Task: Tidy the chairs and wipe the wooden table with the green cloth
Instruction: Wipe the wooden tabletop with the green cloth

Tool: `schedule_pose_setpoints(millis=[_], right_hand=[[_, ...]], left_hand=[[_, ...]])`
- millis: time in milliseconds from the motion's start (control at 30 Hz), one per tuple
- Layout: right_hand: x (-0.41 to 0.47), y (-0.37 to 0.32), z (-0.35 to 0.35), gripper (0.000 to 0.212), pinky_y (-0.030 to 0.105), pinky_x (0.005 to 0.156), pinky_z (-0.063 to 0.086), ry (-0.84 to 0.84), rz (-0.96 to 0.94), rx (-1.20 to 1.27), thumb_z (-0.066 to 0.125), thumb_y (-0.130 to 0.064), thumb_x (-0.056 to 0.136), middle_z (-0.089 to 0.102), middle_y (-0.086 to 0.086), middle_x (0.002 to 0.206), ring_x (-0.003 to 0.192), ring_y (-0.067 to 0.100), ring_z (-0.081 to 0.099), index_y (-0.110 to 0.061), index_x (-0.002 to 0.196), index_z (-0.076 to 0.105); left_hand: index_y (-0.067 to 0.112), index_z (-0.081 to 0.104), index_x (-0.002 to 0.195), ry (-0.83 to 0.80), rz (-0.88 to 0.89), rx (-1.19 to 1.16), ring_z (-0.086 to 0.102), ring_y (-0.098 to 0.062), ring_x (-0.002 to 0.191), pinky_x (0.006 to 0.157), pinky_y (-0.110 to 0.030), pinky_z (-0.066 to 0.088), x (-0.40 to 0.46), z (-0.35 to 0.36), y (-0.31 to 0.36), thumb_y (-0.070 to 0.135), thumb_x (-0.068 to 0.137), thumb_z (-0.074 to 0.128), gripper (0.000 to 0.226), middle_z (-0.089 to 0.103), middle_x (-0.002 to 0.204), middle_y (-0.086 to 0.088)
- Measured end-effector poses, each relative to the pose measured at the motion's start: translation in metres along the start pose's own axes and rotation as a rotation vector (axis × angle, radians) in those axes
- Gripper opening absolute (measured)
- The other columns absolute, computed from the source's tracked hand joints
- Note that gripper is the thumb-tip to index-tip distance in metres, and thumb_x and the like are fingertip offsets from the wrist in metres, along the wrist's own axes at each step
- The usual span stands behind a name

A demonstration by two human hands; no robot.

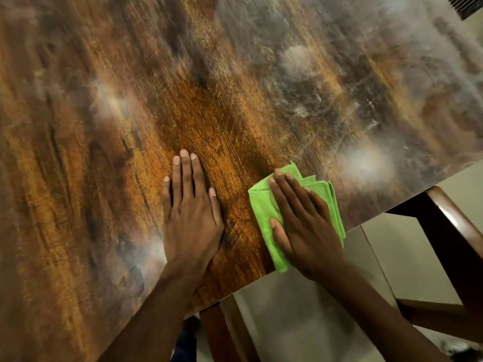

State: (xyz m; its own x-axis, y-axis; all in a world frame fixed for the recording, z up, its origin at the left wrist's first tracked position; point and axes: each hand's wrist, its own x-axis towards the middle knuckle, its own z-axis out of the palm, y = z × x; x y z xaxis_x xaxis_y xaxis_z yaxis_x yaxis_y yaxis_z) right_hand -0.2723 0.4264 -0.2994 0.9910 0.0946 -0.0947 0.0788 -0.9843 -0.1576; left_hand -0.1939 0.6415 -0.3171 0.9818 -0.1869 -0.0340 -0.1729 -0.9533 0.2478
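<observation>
here, right hand (303,220) flat on green cloth (264,212)

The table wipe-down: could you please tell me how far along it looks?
Under way. The right hand presses the green cloth flat near the table's near edge; the left hand rests flat beside it. The wood around the hands looks clear, but cloudy smears cover the far right part. A chair stands at the edge; whether chairs are tidied is unclear.
</observation>
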Motion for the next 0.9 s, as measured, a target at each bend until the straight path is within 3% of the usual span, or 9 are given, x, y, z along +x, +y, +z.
schedule_pose_setpoints(millis=[300, 400, 533, 767, 900], right_hand=[[0.198, 0.0, -0.01, 0.068, 0.041, 0.129, 0.016, 0.096, -0.063, -0.016, 0.026, -0.05, 0.11, 0.017, 0.002, 0.177, 0.164, 0.016, 0.013, -0.016, 0.169, 0.022], [0.219, -0.001, -0.011, 0.069, 0.041, 0.13, 0.014, 0.09, -0.05, -0.019, 0.022, -0.051, 0.11, 0.018, 0.002, 0.177, 0.164, 0.016, 0.013, -0.016, 0.169, 0.023], [0.177, 0.009, -0.007, 0.067, 0.041, 0.131, 0.016, 0.124, -0.044, -0.018, 0.023, -0.05, 0.112, 0.014, 0.002, 0.178, 0.164, 0.016, 0.011, -0.016, 0.169, 0.021], [0.042, 0.041, -0.008, 0.067, 0.041, 0.134, 0.008, 0.033, 0.004, -0.05, 0.026, -0.049, 0.114, 0.004, 0.0, 0.179, 0.165, 0.014, -0.001, -0.017, 0.171, 0.012], [0.022, 0.043, -0.005, 0.069, 0.042, 0.133, 0.009, 0.016, 0.036, -0.038, 0.025, -0.05, 0.112, 0.004, 0.0, 0.179, 0.165, 0.014, 0.0, -0.018, 0.171, 0.011]], left_hand=[[0.011, 0.0, 0.17, 0.006, -0.003, 0.011, -0.009, -0.017, 0.165, 0.134, -0.047, 0.011, 0.0, 0.0, 0.002, 0.035, 0.112, 0.02, 0.066, -0.004, 0.179, -0.007], [0.011, 0.002, 0.17, 0.013, -0.009, 0.018, -0.007, -0.016, 0.165, 0.133, -0.047, 0.012, 0.0, 0.0, 0.003, 0.035, 0.111, 0.02, 0.066, -0.002, 0.179, -0.006], [0.012, 0.004, 0.17, 0.013, -0.01, 0.017, -0.006, -0.016, 0.165, 0.133, -0.047, 0.012, 0.0, -0.001, 0.004, 0.035, 0.11, 0.019, 0.066, 0.0, 0.179, -0.006], [0.012, 0.0, 0.17, -0.006, -0.009, 0.01, -0.009, -0.015, 0.165, 0.133, -0.048, 0.01, 0.001, -0.002, 0.003, 0.036, 0.11, 0.017, 0.067, -0.005, 0.179, -0.005], [0.011, 0.001, 0.17, 0.001, -0.01, 0.029, -0.009, -0.016, 0.165, 0.133, -0.047, 0.01, 0.001, -0.001, 0.003, 0.035, 0.11, 0.017, 0.067, -0.004, 0.179, -0.005]])
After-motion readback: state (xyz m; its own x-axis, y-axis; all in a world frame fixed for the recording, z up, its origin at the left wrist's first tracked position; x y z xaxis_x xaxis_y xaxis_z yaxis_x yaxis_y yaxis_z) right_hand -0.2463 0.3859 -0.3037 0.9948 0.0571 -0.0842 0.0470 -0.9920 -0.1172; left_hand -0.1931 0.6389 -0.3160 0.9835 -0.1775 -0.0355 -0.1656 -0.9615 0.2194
